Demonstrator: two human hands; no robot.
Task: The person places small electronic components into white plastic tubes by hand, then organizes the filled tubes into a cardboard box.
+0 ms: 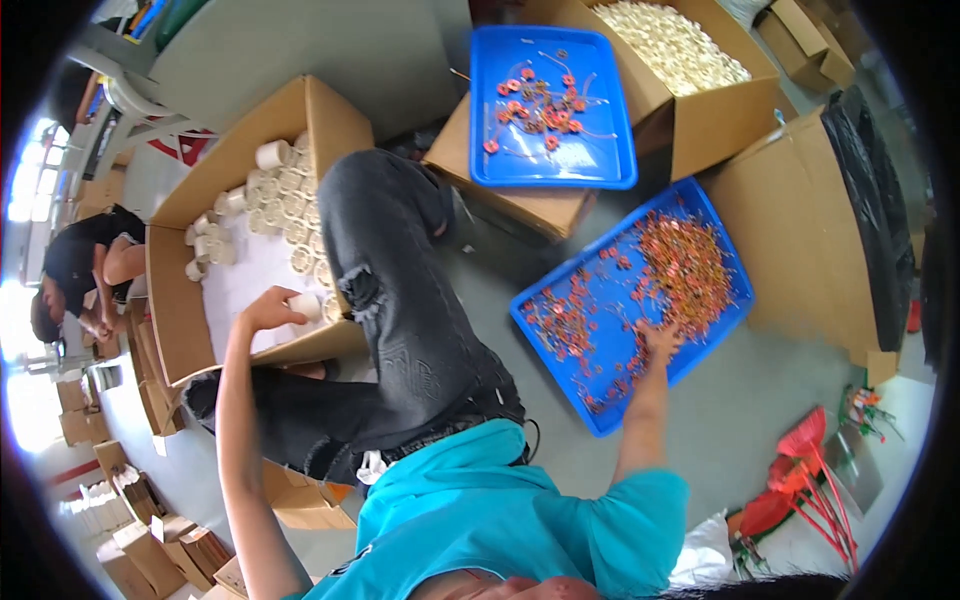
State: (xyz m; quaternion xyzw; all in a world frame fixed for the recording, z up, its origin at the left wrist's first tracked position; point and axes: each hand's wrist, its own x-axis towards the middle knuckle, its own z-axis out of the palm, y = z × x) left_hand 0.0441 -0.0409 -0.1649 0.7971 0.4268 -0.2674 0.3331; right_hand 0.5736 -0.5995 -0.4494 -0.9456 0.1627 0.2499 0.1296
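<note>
Grey workshop floor: left hand [268, 308] grips a white spool [306, 305] over the cardboard box [178, 330]; right hand [660, 340], fingers spread, rakes the blue tray [560, 385], where parts could spill over its near edge.

A smooth grey concrete floor [770, 400] fills the room. Bright daylight pours in through windows [30, 180] on the left. Flattened cardboard boxes [150, 540] pile up at lower left; a pale chair [125, 105] stands at upper left.

White spool [305, 305], upright over carton
</note>
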